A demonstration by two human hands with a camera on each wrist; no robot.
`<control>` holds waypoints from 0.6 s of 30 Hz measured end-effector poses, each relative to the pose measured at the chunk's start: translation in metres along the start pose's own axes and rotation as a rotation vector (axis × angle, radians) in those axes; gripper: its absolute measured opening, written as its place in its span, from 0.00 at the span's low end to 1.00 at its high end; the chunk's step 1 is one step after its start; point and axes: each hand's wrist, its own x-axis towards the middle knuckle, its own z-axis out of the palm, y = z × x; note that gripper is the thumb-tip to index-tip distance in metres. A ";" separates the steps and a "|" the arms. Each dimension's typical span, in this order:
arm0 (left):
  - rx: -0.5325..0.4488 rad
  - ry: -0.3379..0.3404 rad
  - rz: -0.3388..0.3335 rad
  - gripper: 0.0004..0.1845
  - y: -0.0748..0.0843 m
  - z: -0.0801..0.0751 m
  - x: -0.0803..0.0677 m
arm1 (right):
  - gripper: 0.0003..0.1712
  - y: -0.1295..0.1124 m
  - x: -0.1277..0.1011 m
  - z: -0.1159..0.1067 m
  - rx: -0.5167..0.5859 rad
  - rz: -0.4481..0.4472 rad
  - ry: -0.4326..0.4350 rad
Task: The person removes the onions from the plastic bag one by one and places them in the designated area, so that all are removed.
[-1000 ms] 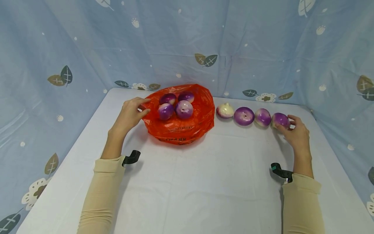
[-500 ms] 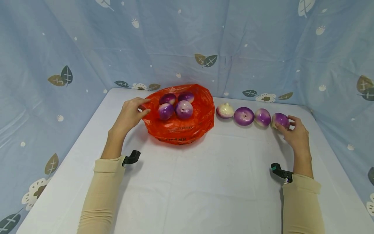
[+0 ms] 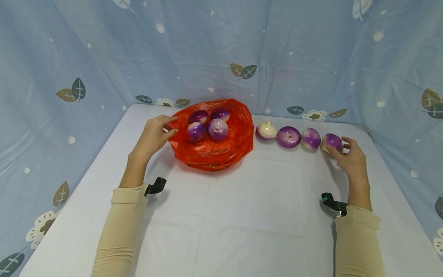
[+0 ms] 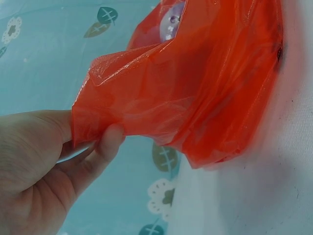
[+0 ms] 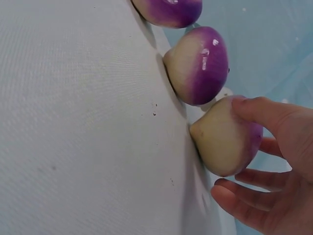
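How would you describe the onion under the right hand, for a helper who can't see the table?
On the white table, four onions line up right of the crinkly orange plastic bag. It is the small purple-and-cream onion farthest right, the only one the right hand touches.

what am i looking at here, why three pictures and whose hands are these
These are a person's two bare hands, filmed by three cameras at the same moment. The wide picture comes from a camera on the person's head, looking down at a white table. The other two come from small cameras strapped to each wrist, so they show each hand's work up close.

The left hand pinches the edge of an orange plastic bag; the left wrist view shows the thumb against the plastic. Four purple onions lie in the bag.

Four more onions sit in a row on the table to the right of the bag. The right hand has its fingers curled around the end onion, seen close in the right wrist view.
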 end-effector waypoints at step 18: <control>-0.001 0.000 0.004 0.22 -0.001 0.001 0.000 | 0.52 -0.002 -0.004 -0.007 -0.022 -0.003 -0.022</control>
